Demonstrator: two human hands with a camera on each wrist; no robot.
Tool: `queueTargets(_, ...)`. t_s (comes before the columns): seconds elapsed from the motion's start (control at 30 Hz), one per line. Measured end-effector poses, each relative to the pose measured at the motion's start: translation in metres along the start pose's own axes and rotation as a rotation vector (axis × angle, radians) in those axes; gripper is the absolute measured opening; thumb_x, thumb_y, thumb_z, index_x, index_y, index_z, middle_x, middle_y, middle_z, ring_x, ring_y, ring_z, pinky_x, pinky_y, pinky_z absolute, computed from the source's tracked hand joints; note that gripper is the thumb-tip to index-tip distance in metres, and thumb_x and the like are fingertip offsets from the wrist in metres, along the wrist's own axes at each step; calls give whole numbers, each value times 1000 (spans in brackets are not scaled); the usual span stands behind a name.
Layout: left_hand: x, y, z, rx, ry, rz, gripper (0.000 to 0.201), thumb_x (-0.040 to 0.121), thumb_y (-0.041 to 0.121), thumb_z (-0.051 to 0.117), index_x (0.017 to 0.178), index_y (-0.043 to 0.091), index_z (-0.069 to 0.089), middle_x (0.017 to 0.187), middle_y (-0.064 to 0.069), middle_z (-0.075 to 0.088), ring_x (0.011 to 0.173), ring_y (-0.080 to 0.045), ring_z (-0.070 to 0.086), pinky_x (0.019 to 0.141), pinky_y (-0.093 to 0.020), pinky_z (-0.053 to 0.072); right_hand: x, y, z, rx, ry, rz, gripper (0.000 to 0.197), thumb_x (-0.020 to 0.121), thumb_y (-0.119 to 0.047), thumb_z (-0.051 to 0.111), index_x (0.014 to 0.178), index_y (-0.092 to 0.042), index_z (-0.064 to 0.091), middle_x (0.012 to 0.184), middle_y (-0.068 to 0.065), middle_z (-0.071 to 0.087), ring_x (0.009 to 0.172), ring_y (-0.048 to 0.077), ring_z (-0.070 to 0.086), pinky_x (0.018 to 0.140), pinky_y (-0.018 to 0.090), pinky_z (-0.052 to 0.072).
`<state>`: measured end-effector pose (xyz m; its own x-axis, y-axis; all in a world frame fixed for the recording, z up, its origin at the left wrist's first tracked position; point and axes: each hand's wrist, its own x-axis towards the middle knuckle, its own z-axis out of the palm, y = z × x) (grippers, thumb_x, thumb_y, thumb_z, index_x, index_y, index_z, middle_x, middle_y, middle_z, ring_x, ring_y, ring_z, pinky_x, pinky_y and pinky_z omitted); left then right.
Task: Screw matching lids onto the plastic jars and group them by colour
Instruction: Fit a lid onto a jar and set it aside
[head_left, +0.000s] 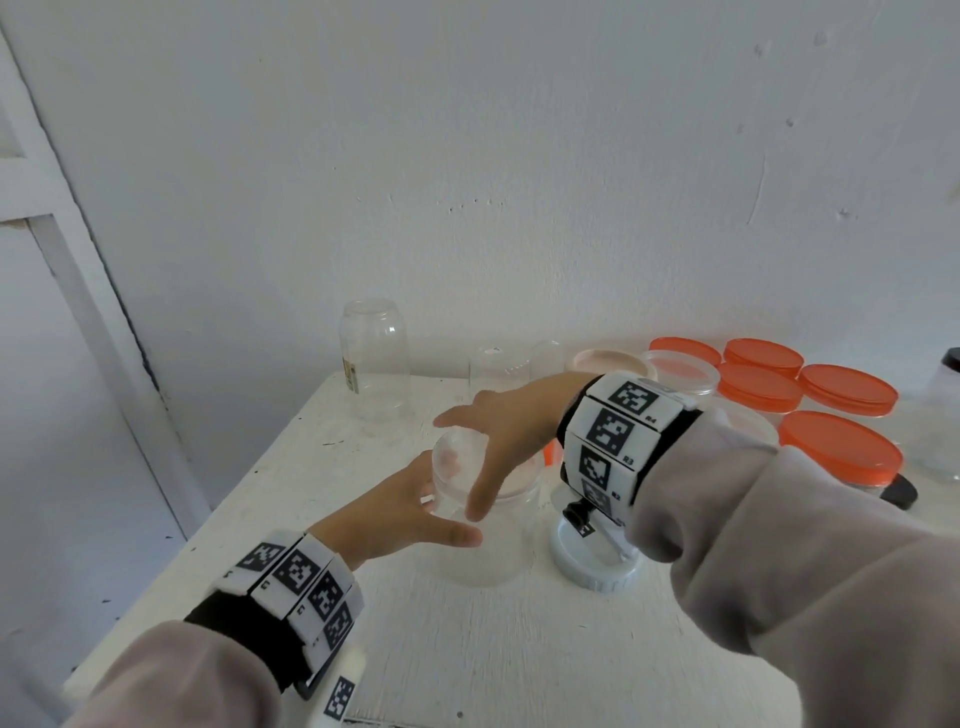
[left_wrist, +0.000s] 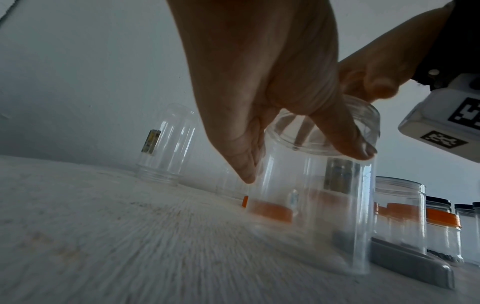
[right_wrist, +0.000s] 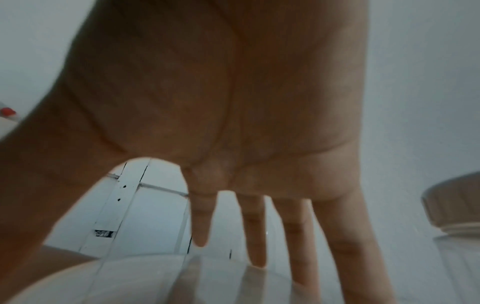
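Note:
A clear plastic jar (head_left: 488, 551) with no lid stands tilted at the middle of the white table (head_left: 467, 665). My left hand (head_left: 441, 499) grips it from the left just under the neck. In the left wrist view the thumb and fingers of that left hand (left_wrist: 306, 164) pinch the clear jar (left_wrist: 311, 205) below its threaded rim. My right hand (head_left: 467, 462) hovers over the mouth, palm down. Its fingers (right_wrist: 255, 236) are straight and spread, and the thumb hangs down in front of the jar. It holds nothing.
A white lid (head_left: 592, 564) lies under my right wrist. Several orange-lidded jars (head_left: 841, 452) stand at the back right, with a pink-lidded jar (head_left: 613, 364) and a clear-lidded one (head_left: 680, 371). Upturned clear jars (head_left: 374, 364) stand by the wall. An orange lid (left_wrist: 270, 211) lies behind the held jar.

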<state>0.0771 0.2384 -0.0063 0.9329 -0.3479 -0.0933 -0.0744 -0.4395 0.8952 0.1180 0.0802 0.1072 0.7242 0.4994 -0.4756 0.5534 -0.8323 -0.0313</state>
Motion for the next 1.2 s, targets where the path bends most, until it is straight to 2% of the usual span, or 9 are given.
queueTargets(0.1,0,0,0,0,-3,-4,91,75,28,82,144,42,25,130,35,42,119,16,38,82,-1,38,1,1,-4,3,-13,-47,98,67,-52,81,145,-52,21,147,-9,31,132,22,35,99,43,41)
queueTargets(0.27,0,0,0,6,-2,10,91,76,27,82,145,40,26,139,29,42,128,10,39,98,-8,37,3,-2,5,-22,108,16,90,70,-80,59,144,-35,31,116,-10,44,74,9,49,57,25,34)
queueTargets(0.33,1,0,0,8,-9,22,95,76,26,82,150,36,23,147,21,39,137,-1,35,112,-24,32,4,-2,7,-33,131,35,91,71,-83,53,142,-29,36,117,-8,53,80,11,48,64,27,36)
queueTargets(0.57,-1,3,0,17,-2,-2,80,75,32,83,133,51,32,126,36,48,111,24,43,80,1,39,-4,3,-1,54,-21,-26,97,72,-53,77,147,-52,15,150,-8,28,134,24,35,101,44,40)
queueTargets(0.73,-3,5,1,12,3,5,89,76,25,82,146,37,27,141,22,45,129,4,41,98,-13,36,-1,4,3,20,80,11,87,74,-75,60,147,-40,27,119,-9,49,66,4,48,58,24,38)
queueTargets(0.8,-3,5,1,17,1,7,89,77,24,81,147,35,28,142,19,45,132,-3,41,104,-20,37,0,5,5,17,105,52,90,73,-80,54,145,-31,32,91,-12,49,62,2,45,55,25,38)
queueTargets(0.93,-3,6,0,18,5,1,91,76,25,82,149,32,26,146,14,43,136,-9,39,113,-33,33,-3,5,4,-35,114,77,101,66,-84,58,146,-29,30,127,-7,44,82,10,53,77,34,47)
queueTargets(1.03,-2,6,1,18,-14,11,89,78,25,81,146,37,26,140,24,43,128,6,41,97,-9,38,-2,4,3,10,61,-15,104,68,-67,73,150,-39,17,153,-9,23,133,20,37,105,46,40)
queueTargets(1.2,-3,8,2,3,-14,15,85,78,24,81,141,42,27,130,32,45,110,25,42,79,4,38,3,6,5,55,64,-62,93,73,-60,73,148,-43,21,148,-8,31,130,19,38,97,38,42)
